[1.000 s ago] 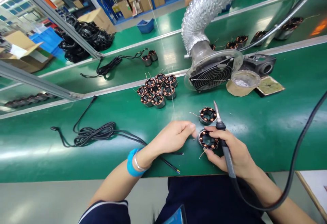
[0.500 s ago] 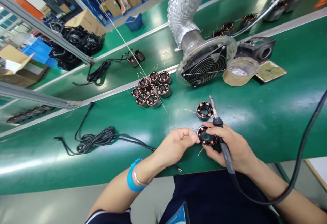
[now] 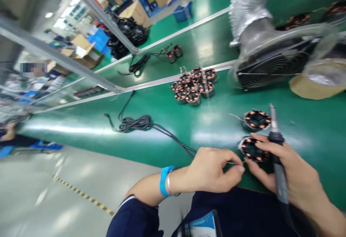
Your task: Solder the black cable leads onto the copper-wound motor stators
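A motor stator (image 3: pixel 254 150) with copper windings rests on the green bench, between my two hands. My left hand (image 3: pixel 217 170) is closed in a pinch on a thin lead wire (image 3: pixel 230 163) at the stator's lower left. Across the palm and fingers of my right hand (image 3: pixel 296 168) lies a soldering iron (image 3: pixel 281 181), its tip pointing away from me. The thumb and fingers of that hand also grip the stator's rim. Just beyond sits a second stator (image 3: pixel 257 119), with one loose wire sticking out to the left.
Several stators (image 3: pixel 193 97) stand grouped near the bench's back rail. A coiled black cable (image 3: pixel 136 122) lies left, running toward my left hand. Back right are a fume extractor (image 3: pixel 273 67) with a foil duct (image 3: pixel 250 8) and a tan pot (image 3: pixel 313 85). Another person's arm (image 3: pixel 9 132) shows far left.
My left hand has gone from the stator's left edge to the wire below it. The view has turned left, shifting everything rightward. My right hand keeps its hold on the iron and stator.
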Action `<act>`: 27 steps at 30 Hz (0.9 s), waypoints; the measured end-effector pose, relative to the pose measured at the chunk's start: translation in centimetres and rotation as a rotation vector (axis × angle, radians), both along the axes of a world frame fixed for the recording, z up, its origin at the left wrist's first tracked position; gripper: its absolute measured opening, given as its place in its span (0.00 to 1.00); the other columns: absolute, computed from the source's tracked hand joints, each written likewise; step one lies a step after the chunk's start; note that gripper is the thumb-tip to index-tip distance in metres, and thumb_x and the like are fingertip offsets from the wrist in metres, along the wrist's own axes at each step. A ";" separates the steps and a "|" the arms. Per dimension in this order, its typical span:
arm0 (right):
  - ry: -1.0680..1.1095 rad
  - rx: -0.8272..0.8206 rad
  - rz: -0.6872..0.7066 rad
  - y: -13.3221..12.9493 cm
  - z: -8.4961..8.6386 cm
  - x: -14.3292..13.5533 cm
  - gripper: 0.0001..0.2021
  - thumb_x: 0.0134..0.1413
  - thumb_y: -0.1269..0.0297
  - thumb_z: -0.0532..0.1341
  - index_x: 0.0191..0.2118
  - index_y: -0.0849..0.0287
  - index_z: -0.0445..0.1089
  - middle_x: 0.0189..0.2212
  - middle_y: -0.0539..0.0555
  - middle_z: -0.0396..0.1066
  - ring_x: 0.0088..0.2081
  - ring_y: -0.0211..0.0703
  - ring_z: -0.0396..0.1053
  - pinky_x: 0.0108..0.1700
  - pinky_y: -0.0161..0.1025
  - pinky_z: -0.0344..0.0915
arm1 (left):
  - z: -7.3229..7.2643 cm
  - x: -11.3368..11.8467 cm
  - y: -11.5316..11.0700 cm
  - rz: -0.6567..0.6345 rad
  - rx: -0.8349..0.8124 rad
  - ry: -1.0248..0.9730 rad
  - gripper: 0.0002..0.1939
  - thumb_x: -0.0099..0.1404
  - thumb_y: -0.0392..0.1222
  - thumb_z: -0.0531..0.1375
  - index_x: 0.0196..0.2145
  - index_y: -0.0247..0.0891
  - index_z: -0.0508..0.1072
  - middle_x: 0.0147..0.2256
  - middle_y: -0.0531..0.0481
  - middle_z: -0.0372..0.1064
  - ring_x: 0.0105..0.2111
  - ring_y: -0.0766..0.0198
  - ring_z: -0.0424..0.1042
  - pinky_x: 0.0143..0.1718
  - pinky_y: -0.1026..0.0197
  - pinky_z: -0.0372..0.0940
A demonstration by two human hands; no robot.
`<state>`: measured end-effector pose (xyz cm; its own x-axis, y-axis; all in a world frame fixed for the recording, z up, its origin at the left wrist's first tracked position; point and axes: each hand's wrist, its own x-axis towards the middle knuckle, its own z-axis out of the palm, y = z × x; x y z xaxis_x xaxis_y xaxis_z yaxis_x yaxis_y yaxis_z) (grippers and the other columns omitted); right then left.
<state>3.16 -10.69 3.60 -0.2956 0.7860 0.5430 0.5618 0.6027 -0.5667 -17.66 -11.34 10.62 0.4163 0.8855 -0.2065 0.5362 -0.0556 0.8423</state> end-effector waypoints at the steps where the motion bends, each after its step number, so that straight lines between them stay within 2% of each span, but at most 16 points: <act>1: 0.001 0.011 0.010 0.1 -0.2 0.2 0.20 0.56 0.64 0.65 0.54 0.58 0.63 0.50 0.60 0.72 0.47 0.50 0.76 0.46 0.41 0.73 | -0.1 0.2 0.0 0.002 0.002 -0.019 0.08 0.62 0.39 0.59 0.34 0.35 0.78 0.18 0.58 0.60 0.19 0.72 0.57 0.24 0.67 0.53; 3: -0.001 0.033 0.032 0.4 -0.6 0.5 0.22 0.56 0.63 0.66 0.55 0.57 0.63 0.49 0.59 0.73 0.47 0.50 0.75 0.48 0.41 0.72 | -0.5 0.6 0.2 0.005 -0.084 -0.113 0.09 0.64 0.39 0.57 0.34 0.35 0.78 0.23 0.55 0.67 0.23 0.71 0.61 0.27 0.68 0.57; 5: -0.007 0.039 0.040 0.4 -0.7 0.5 0.22 0.57 0.64 0.66 0.55 0.57 0.63 0.49 0.59 0.73 0.48 0.50 0.75 0.50 0.41 0.71 | -0.9 0.8 0.4 0.009 -0.255 -0.246 0.11 0.66 0.42 0.57 0.35 0.35 0.77 0.27 0.52 0.70 0.25 0.70 0.63 0.28 0.68 0.59; 7: -0.023 0.045 0.028 0.2 -0.5 0.3 0.20 0.58 0.64 0.64 0.55 0.58 0.63 0.50 0.60 0.72 0.48 0.50 0.75 0.50 0.40 0.71 | -1.0 0.7 0.6 -0.005 -0.389 -0.333 0.13 0.68 0.46 0.56 0.36 0.34 0.76 0.27 0.52 0.69 0.24 0.71 0.61 0.26 0.68 0.58; 9: -0.030 0.038 0.008 0.0 -0.1 0.0 0.18 0.59 0.64 0.64 0.53 0.59 0.63 0.50 0.62 0.72 0.48 0.49 0.75 0.49 0.39 0.72 | -0.7 0.0 0.9 -0.061 -0.418 -0.301 0.15 0.67 0.49 0.58 0.36 0.34 0.76 0.23 0.55 0.64 0.21 0.72 0.56 0.22 0.68 0.53; 11: -0.028 0.023 -0.009 -0.1 0.2 -0.4 0.16 0.58 0.65 0.64 0.51 0.60 0.64 0.50 0.61 0.72 0.48 0.48 0.75 0.47 0.39 0.73 | -0.3 -1.0 1.4 -0.083 -0.329 -0.168 0.15 0.65 0.51 0.62 0.34 0.34 0.76 0.18 0.59 0.56 0.18 0.73 0.50 0.19 0.67 0.46; 13: -0.017 -0.004 -0.014 -0.1 0.4 -0.7 0.15 0.57 0.67 0.64 0.50 0.59 0.64 0.49 0.61 0.72 0.49 0.48 0.75 0.48 0.39 0.73 | -0.2 -1.9 2.0 -0.027 -0.130 -0.007 0.14 0.61 0.50 0.65 0.34 0.35 0.76 0.15 0.62 0.48 0.17 0.73 0.46 0.19 0.66 0.43; 14: -0.013 -0.011 -0.015 -0.1 0.5 -0.7 0.15 0.57 0.68 0.64 0.49 0.59 0.65 0.49 0.60 0.72 0.49 0.48 0.75 0.48 0.38 0.73 | -0.3 -2.2 2.3 0.000 -0.004 0.050 0.13 0.61 0.49 0.66 0.36 0.35 0.76 0.15 0.63 0.49 0.16 0.73 0.48 0.19 0.66 0.44; 16: -0.009 -0.019 -0.017 -0.1 0.7 -0.8 0.14 0.57 0.69 0.63 0.49 0.59 0.65 0.49 0.60 0.73 0.49 0.47 0.74 0.49 0.38 0.73 | -0.6 -2.3 2.8 -0.018 0.260 0.091 0.11 0.63 0.45 0.65 0.39 0.36 0.76 0.17 0.61 0.60 0.17 0.72 0.57 0.22 0.67 0.52; 18: -0.008 -0.023 -0.017 -0.2 0.8 -0.7 0.14 0.58 0.69 0.63 0.49 0.59 0.65 0.49 0.60 0.72 0.50 0.47 0.74 0.49 0.39 0.73 | -1.1 -2.0 3.1 -0.120 0.487 0.090 0.07 0.67 0.42 0.61 0.40 0.37 0.76 0.25 0.55 0.73 0.23 0.70 0.69 0.27 0.66 0.59; 20: -0.013 -0.025 -0.012 -0.2 0.8 -0.7 0.15 0.58 0.69 0.63 0.50 0.59 0.65 0.49 0.61 0.72 0.50 0.47 0.74 0.50 0.39 0.73 | -1.3 -1.6 3.6 -0.190 0.637 0.112 0.08 0.69 0.38 0.57 0.40 0.37 0.77 0.31 0.53 0.78 0.28 0.67 0.75 0.31 0.65 0.63; 23: -0.015 -0.018 -0.001 -0.1 0.5 -0.6 0.15 0.58 0.69 0.63 0.50 0.60 0.65 0.49 0.61 0.72 0.51 0.48 0.74 0.51 0.39 0.73 | -0.8 -1.0 4.7 -0.266 0.677 0.158 0.11 0.68 0.34 0.54 0.39 0.38 0.77 0.32 0.53 0.79 0.29 0.67 0.76 0.31 0.65 0.63; 27: -0.013 0.003 0.001 0.0 0.2 -0.4 0.16 0.58 0.66 0.63 0.51 0.59 0.64 0.50 0.61 0.72 0.49 0.49 0.75 0.49 0.41 0.74 | 0.4 -0.4 5.6 -0.435 0.600 0.252 0.13 0.67 0.33 0.53 0.39 0.40 0.77 0.35 0.54 0.79 0.35 0.65 0.77 0.34 0.64 0.63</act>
